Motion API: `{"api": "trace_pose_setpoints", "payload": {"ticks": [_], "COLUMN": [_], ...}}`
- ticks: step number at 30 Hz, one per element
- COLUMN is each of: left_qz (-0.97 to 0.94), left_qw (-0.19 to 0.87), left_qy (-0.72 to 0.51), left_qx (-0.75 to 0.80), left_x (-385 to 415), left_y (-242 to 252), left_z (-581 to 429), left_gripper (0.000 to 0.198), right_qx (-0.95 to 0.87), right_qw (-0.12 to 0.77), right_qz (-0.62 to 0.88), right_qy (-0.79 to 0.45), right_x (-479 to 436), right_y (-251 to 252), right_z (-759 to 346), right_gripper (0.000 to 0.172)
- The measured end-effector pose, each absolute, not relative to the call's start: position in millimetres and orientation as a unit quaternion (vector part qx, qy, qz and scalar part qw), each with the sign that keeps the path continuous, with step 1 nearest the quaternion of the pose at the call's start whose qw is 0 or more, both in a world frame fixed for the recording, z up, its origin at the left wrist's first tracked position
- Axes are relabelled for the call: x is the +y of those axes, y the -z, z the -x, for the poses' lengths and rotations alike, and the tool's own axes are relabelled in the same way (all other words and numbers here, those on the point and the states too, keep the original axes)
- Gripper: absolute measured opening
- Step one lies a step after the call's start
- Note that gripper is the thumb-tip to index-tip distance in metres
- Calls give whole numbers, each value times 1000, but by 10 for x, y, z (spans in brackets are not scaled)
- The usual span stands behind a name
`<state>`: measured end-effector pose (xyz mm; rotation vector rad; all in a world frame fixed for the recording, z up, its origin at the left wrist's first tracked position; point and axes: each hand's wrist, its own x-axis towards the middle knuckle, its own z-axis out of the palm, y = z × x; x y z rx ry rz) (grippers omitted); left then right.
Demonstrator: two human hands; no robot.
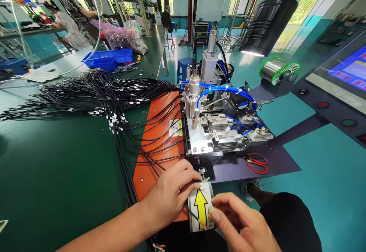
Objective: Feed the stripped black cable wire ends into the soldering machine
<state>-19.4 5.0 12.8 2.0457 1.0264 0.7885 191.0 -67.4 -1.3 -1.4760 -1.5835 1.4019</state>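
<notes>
My left hand (174,187) has thumb and forefinger pinched on a black cable, whose stripped end (206,179) shows thin coloured wires beyond the fingertips. Just below is a white label with a yellow arrow (201,204), on a rounded part at the orange plate's front corner. Another black cable (192,214) crosses this label, its reddish and yellow wire ends near the bottom. My right hand (243,221) is at the label's right edge, fingers curled, thumb and forefinger slightly apart with nothing visible between them. Ahead stands a metal bench machine (225,130) with blue air tubes.
Black cables with white tips (114,92) spread over the green table (57,168) and orange plate (160,111). Red-handled scissors (257,163) lie right of the machine. A solder wire spool (276,71), black lamp (268,23) and control panel (337,103) stand right. Two people work far left.
</notes>
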Motion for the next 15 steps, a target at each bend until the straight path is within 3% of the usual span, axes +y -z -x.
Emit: {"api": "trace_pose_setpoints", "payload": {"ticks": [7,15], "left_qz": [-787,-790], "left_qw": [331,311], "left_qy": [-313,-287], "left_qx": [416,444], "left_x": [34,8], "left_y": [-139,-72], "left_z": [185,145], "left_gripper": [19,26], "right_qx": [-577,-663], "right_qw": [372,407], "right_qz": [607,543], "right_qy": [-400,-317], "right_x": [-449,-430], "right_y": [-7,62], "right_z": [-1987,-1772], "right_gripper": [26,30]}}
